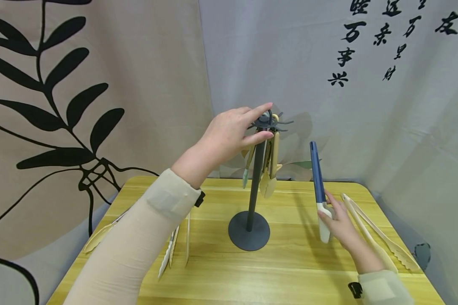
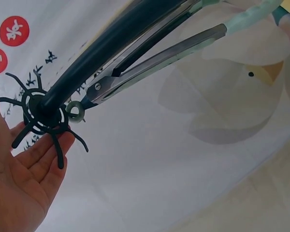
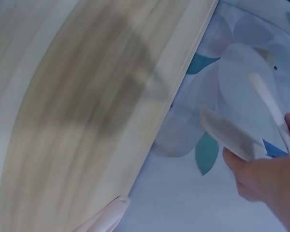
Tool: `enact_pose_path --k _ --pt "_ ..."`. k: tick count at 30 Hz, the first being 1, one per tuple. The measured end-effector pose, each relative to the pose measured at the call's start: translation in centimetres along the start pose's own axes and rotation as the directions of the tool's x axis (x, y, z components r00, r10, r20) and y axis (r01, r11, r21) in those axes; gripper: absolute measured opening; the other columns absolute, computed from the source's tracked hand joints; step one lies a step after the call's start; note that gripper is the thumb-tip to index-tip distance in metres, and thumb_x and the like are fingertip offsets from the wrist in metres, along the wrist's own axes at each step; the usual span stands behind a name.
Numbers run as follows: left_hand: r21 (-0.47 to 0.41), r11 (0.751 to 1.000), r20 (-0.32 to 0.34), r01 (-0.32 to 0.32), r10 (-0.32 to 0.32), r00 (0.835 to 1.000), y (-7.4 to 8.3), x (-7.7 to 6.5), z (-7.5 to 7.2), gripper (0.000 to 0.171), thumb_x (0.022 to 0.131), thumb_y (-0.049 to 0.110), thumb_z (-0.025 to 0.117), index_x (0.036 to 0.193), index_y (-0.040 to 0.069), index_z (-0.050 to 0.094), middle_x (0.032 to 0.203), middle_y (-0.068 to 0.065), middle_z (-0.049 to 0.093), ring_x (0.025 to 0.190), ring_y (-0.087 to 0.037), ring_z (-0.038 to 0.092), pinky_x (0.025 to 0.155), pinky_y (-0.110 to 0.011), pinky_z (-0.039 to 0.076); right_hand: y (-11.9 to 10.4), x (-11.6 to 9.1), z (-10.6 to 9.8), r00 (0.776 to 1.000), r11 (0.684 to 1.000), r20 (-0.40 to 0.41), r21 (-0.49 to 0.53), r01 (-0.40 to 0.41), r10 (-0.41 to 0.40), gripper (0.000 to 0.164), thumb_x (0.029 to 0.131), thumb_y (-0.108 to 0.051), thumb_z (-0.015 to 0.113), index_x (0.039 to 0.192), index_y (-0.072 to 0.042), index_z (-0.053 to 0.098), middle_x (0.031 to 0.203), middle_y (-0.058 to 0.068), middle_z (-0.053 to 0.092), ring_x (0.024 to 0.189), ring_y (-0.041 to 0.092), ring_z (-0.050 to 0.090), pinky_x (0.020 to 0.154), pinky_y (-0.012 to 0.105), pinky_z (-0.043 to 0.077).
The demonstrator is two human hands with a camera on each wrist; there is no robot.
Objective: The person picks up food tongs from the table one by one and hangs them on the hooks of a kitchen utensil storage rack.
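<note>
At the top of a dark grey hook stand (image 1: 254, 186), my left hand (image 1: 229, 127) has its forefinger above the ring of hooks (image 2: 38, 116) and its thumb below. The left wrist view shows the palm and extended fingers against those hooks. Metal tongs with mint tips (image 2: 169, 58) hang by a ring beside the pole, among other cream utensils (image 1: 268, 182). To the stand's right, my right hand (image 1: 343, 224) grips blue-handled tongs (image 1: 318, 178) by their middle. Their handle points up, and two white arms (image 3: 227, 133) spread apart in the right wrist view.
Cream tongs (image 1: 378, 233) lie on the right of the wooden table (image 1: 282, 271). More tongs (image 1: 171, 250) lie left of the stand, and a cream utensil (image 1: 99, 237) is partly behind my left sleeve. A printed curtain (image 1: 168, 84) stands behind the table.
</note>
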State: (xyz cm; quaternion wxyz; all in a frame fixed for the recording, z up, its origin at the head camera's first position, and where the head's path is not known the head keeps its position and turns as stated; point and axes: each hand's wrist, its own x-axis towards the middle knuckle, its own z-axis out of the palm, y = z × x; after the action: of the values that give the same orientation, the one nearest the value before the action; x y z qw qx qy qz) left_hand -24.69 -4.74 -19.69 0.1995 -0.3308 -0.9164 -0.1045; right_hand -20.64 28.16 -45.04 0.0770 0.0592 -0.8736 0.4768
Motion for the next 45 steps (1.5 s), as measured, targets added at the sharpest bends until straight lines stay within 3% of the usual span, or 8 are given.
enact_pose_path --k 6,14,20,25,28,32,39,45 --pt "0.0 1.0 -0.002 -0.002 0.002 1.0 0.1 0.0 0.1 0.069 0.089 0.055 0.053 0.149 0.029 0.03 0.127 -0.004 0.059 0.109 -0.02 0.059 0.094 -0.037 0.048 -1.0 0.1 0.8 0.998 0.999 -0.053 -0.022 0.038 -0.039 0.07 0.093 -0.004 0.056 0.152 -0.006 0.017 0.13 0.031 0.03 0.12 0.043 0.03 0.096 0.065 0.029" --pt "0.018 1.0 -0.02 -0.006 0.007 1.0 0.2 0.0 0.2 0.069 0.089 0.057 0.05 0.149 0.029 0.029 0.128 -0.002 0.059 0.109 -0.019 0.059 0.094 -0.037 0.048 -1.8 0.0 1.3 0.992 0.998 -0.104 -0.027 0.065 -0.067 0.071 0.092 -0.004 0.058 0.151 -0.007 0.019 0.128 0.03 0.032 0.114 0.039 0.036 0.095 0.061 0.032" --pt "0.02 1.0 -0.026 -0.01 0.011 1.0 0.1 0.1 0.3 0.069 0.089 0.059 0.049 0.149 0.029 0.03 0.127 -0.002 0.059 0.11 -0.018 0.059 0.094 -0.036 0.048 -1.9 0.0 1.8 0.982 0.994 -0.159 -0.04 0.101 -0.106 0.072 0.09 -0.001 0.061 0.15 -0.003 0.021 0.126 0.029 0.034 0.111 0.033 0.037 0.092 0.049 0.033" --pt "0.021 1.0 -0.043 -0.015 0.016 0.999 0.1 0.1 0.4 0.069 0.089 0.058 0.05 0.149 0.029 0.031 0.123 -0.002 0.061 0.106 -0.018 0.06 0.092 -0.036 0.049 -2.3 -0.2 2.2 0.98 0.997 -0.185 -0.034 0.067 -0.072 0.071 0.091 -0.004 0.06 0.151 -0.008 0.021 0.128 0.026 0.033 0.111 0.026 0.037 0.088 0.035 0.034" --pt "0.024 1.0 -0.048 -0.015 0.017 0.999 0.1 0.1 0.4 0.068 0.089 0.058 0.049 0.148 0.028 0.032 0.12 -0.002 0.062 0.104 -0.018 0.06 0.091 -0.035 0.049 -2.8 -0.3 2.5 0.976 0.998 -0.207 -0.013 0.066 -0.068 0.071 0.092 -0.006 0.059 0.152 -0.01 0.021 0.129 0.026 0.032 0.114 0.028 0.035 0.089 0.036 0.034" --pt "0.024 1.0 -0.047 -0.016 0.018 0.999 0.2 0.2 0.4 0.068 0.089 0.057 0.051 0.149 0.029 0.032 0.121 -0.002 0.062 0.104 -0.018 0.06 0.09 -0.035 0.05 -3.5 -0.3 2.8 0.966 0.997 -0.245 0.006 0.081 -0.077 0.07 0.092 -0.005 0.06 0.151 -0.01 0.023 0.13 0.027 0.032 0.119 0.033 0.033 0.093 0.033 0.033" --pt "0.021 1.0 -0.061 -0.023 0.024 0.998 0.2 0.2 0.5 0.068 0.089 0.055 0.053 0.148 0.028 0.033 0.122 -0.003 0.062 0.104 -0.018 0.061 0.089 -0.035 0.051 -4.4 -0.1 3.6 0.95 0.992 -0.295 0.031 0.121 -0.106 0.072 0.091 -0.005 0.061 0.151 -0.014 0.024 0.131 0.024 0.033 0.12 0.024 0.029 0.086 0.008 0.028" --pt "0.021 0.999 -0.073 -0.028 0.029 0.997 0.2 0.1 0.6 0.068 0.089 0.055 0.054 0.148 0.028 0.034 0.122 -0.003 0.062 0.103 -0.019 0.061 0.088 -0.036 0.051 -5.6 0.0 4.4 0.928 0.984 -0.349 0.07 0.163 -0.129 0.073 0.088 0.0 0.062 0.151 -0.013 0.026 0.128 0.024 0.032 0.12 0.02 0.029 0.086 0.003 0.029"
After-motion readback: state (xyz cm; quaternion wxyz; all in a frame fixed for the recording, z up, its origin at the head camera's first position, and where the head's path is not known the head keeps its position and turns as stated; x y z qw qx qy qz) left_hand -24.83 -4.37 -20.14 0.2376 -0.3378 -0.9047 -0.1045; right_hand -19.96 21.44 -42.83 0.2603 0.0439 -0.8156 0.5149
